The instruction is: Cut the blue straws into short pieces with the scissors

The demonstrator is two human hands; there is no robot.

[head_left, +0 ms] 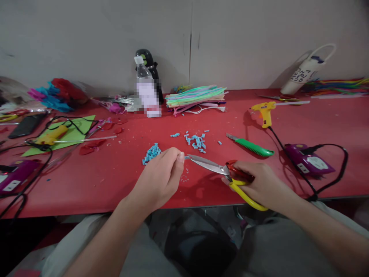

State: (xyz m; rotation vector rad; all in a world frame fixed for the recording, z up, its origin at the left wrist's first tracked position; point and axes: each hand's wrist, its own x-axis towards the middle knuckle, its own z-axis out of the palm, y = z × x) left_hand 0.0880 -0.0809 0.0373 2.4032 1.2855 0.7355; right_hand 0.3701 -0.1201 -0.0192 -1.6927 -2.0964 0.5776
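Observation:
My left hand point(161, 175) is closed, thumb pressed on the fingers, around a thin light-blue strip point(186, 157). Only the strip's short end sticks out; the rest is hidden in the hand. In my right hand point(263, 181) are scissors point(209, 164) with one red and one yellow handle. Their blades point left, and the tips meet the end of the strip. Beyond my left hand lies a heap of short blue cut pieces point(152, 153). A looser scatter of similar blue pieces point(197, 141) lies further back, above the blades. Tiny pale scraps point(185, 176) dot the table below the tips.
A green utility knife point(250, 147), a yellow glue gun point(266, 111) and a purple power strip point(309, 159) with cords occupy the right. Behind stand a bundle of pastel sticks point(196, 97) and a plastic bottle point(147, 90). Another glue gun point(54, 134) lies left on green paper.

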